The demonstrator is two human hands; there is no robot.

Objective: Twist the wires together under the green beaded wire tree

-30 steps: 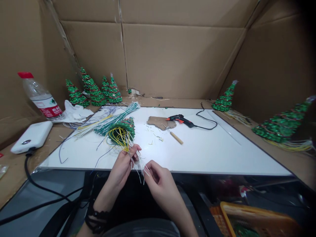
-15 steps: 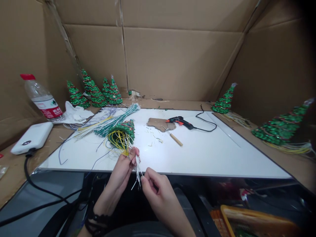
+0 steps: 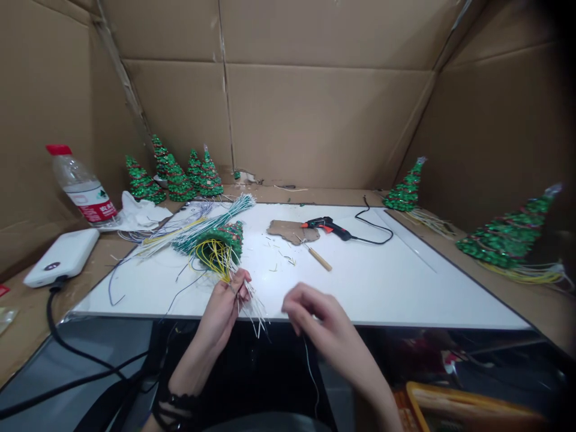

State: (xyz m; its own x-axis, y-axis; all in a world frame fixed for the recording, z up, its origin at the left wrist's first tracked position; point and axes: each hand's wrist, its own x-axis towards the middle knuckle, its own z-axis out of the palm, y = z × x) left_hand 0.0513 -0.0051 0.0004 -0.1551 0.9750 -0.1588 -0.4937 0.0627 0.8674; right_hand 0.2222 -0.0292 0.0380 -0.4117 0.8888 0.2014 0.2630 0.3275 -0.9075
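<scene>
Here your left hand (image 3: pixel 225 303) pinched the white wires (image 3: pixel 252 309) trailing from the tree (image 3: pixel 222 240), which lay on its side on the desk (image 3: pixel 382 282) just beyond your knuckles. Your right hand (image 3: pixel 319 318) hung apart, fingers loosely curled, one thin wire (image 3: pixel 310 372) seemingly dangling below it. You looked mid-sorting; the next move likely needed another strand singled out. Half a second earlier, that hand was touching the bundle.

Surface (image 3: pixel 405 282) right of glue gun (image 3: pixel 326 226) is open, free passage. Left of it: wire bundle (image 3: pixel 202 225) and small tree (image 3: pixel 222 240) block. Awl (image 3: pixel 317 257) lies just in front.
</scene>
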